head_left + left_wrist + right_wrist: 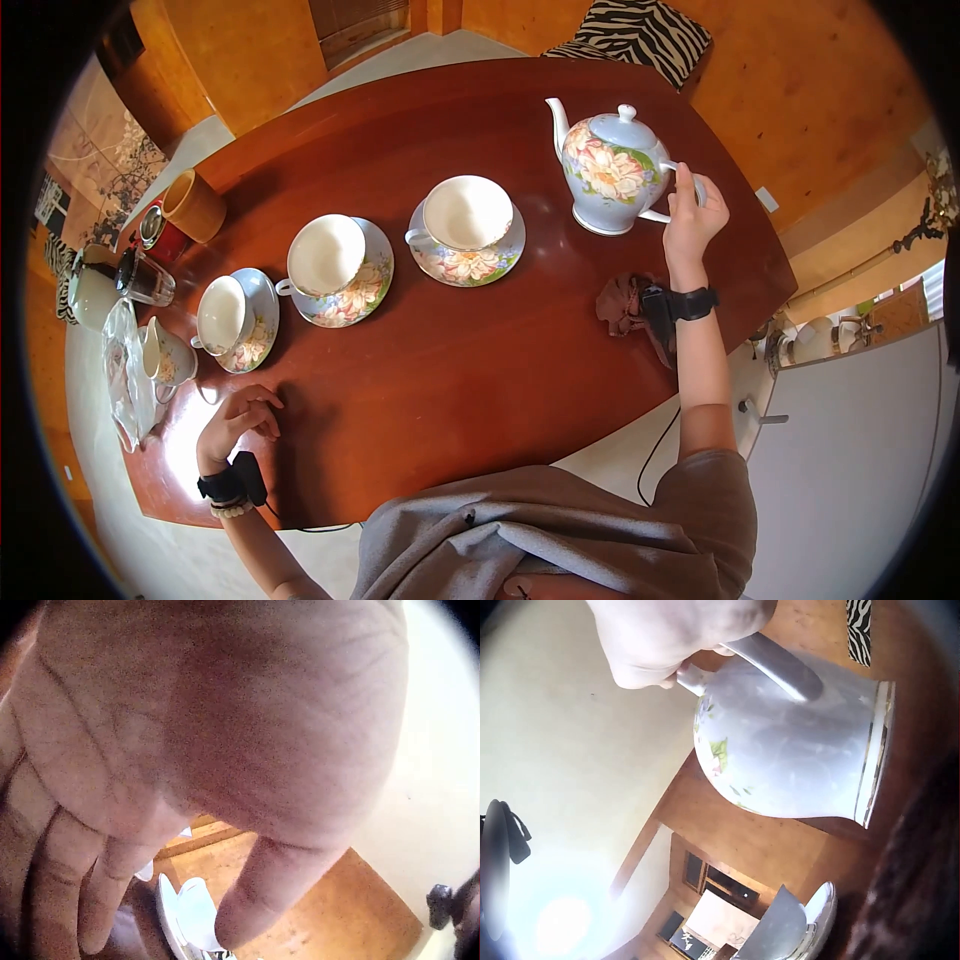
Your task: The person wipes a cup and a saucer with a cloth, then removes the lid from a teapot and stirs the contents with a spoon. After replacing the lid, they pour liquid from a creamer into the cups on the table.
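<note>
At the right of the head view, a white floral teapot [612,170] with its lid on has its spout toward the far left. My right hand [694,222] grips its handle, fingers curled round it; the right wrist view shows the teapot's plain back [795,750] below that hand. At the front left, my left hand [238,422] hangs over the table with loosely bent fingers and holds nothing. Between the hands stand three matching teacups, the right one [468,210], the middle one [328,255] and the left one [222,312], each on a floral saucer.
A floral creamer [168,355] stands near the left edge beside a crumpled plastic bag [128,385]. Behind them are a glass jar [146,278], a red tin [160,235] and a wooden cup [195,206]. A dark reddish object [625,305] lies near my right wrist.
</note>
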Demonstrator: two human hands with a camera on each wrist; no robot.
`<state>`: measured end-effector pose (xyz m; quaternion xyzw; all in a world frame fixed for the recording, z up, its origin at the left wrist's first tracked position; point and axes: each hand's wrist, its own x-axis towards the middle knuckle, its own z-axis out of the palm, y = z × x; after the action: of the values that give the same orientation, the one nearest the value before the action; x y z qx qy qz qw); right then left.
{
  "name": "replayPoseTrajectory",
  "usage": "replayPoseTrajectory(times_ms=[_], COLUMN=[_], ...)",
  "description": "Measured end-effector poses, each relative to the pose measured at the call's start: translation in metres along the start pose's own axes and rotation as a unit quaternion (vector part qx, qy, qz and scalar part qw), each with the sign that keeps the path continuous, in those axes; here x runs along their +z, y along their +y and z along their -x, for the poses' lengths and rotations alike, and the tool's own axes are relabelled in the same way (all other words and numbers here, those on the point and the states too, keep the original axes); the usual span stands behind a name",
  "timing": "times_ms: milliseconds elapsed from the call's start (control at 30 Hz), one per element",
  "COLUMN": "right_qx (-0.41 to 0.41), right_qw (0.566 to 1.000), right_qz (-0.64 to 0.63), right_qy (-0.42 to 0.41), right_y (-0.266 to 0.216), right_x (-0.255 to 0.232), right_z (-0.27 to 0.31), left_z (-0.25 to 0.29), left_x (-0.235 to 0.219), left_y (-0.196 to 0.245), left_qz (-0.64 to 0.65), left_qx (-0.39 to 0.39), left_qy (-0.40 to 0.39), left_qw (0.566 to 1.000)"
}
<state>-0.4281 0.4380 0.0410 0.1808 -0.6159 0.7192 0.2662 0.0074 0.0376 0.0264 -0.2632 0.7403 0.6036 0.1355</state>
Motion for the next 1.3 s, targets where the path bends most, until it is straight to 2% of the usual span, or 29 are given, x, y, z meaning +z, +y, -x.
replayPoseTrajectory(times_ms=[433,733,1033,1300], right_qx=[0.022,0.034,0.091,0.091], right_qw=[0.999,0.999,0.99,0.987], right_qz=[0.001,0.002,-0.087,-0.06], right_qy=[-0.022,0.019,-0.065,-0.119], right_y=[0.01,0.007,0.012,0.002], right_x=[-0.003,0.002,-0.015,-0.021], right_z=[0.001,0.007,0.015,0.028], left_z=[-0.001,-0.004,-0.002,0.001], left_x=[0.0,0.004,0.008,0.009], left_y=[0.0,0.006,0.001,-0.006], left_qz=[0.021,0.029,0.019,0.011], left_qx=[0.004,-0.022,0.02,0.041], left_qy=[-0.004,0.026,0.032,0.041], left_qw=[1.0,0.999,0.999,0.998])
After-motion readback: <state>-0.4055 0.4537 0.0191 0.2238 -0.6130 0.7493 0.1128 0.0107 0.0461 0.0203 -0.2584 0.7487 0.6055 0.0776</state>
